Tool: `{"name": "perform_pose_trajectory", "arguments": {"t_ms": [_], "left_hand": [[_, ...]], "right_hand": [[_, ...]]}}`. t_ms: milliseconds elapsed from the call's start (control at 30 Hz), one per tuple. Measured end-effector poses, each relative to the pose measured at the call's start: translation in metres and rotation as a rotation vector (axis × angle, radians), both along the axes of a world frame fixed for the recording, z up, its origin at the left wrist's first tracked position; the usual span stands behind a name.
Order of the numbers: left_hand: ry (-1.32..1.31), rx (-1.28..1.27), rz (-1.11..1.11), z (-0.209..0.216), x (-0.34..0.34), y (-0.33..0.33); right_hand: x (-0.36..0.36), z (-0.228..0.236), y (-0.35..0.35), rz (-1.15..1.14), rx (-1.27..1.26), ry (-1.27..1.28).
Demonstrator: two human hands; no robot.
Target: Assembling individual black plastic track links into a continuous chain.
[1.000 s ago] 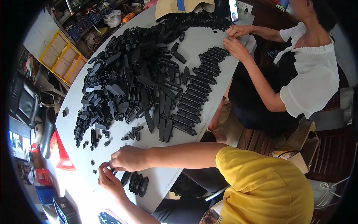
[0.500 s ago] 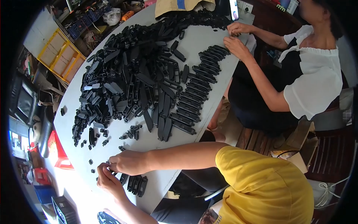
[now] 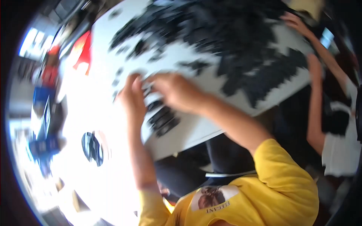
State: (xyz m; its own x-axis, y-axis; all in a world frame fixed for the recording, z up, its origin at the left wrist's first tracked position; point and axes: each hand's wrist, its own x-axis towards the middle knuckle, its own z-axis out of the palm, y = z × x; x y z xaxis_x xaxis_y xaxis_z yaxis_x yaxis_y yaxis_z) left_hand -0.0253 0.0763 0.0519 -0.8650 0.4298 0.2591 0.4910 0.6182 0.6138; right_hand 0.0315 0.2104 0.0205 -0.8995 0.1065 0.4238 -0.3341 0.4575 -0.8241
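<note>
The picture is blurred by motion. My left hand (image 3: 134, 94) and my right hand (image 3: 174, 90) meet fingertip to fingertip on the white table (image 3: 196, 128), with their fingers curled around a small black part (image 3: 146, 87). Just below the hands lies a short row of finished black parts (image 3: 163, 118). A big heap of long black plastic parts (image 3: 226, 30) covers the far half of the table. Scattered small black bits (image 3: 128, 51) lie between the heap and my hands.
Another person in a white top sits at the right; that person's hands (image 3: 301, 26) and forearm (image 3: 316, 94) reach over a spread of black parts (image 3: 271, 75). A red object (image 3: 85, 52) lies at the table's left end. The table's near edge runs just below my wrists.
The view has swung and tilted sharply and gone blurry. My hands stay together at the same spot by the short row of parts.
</note>
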Motion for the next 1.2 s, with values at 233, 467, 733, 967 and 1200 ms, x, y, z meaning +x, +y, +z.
{"name": "perform_pose_trajectory", "arguments": {"t_ms": [233, 467, 733, 967, 1200], "left_hand": [[0.024, 0.366, 0.089, -0.006, -0.034, -0.048], [0.084, 0.247, 0.115, -0.008, -0.035, -0.045], [0.136, 0.176, 0.178, -0.031, -0.048, -0.049], [0.161, 0.106, 0.199, -0.023, -0.043, -0.043], [0.147, 0.065, 0.206, -0.024, -0.040, -0.041]], "right_hand": [[-0.007, 0.005, -0.014, -0.018, 0.320, -0.012], [-0.008, -0.007, -0.024, -0.044, 0.408, 0.060], [-0.010, -0.003, -0.017, 0.139, 0.313, 0.029], [-0.075, 0.017, 0.015, -0.235, 0.538, -0.006], [-0.144, -0.004, 0.006, -0.285, 0.804, 0.017]]}}
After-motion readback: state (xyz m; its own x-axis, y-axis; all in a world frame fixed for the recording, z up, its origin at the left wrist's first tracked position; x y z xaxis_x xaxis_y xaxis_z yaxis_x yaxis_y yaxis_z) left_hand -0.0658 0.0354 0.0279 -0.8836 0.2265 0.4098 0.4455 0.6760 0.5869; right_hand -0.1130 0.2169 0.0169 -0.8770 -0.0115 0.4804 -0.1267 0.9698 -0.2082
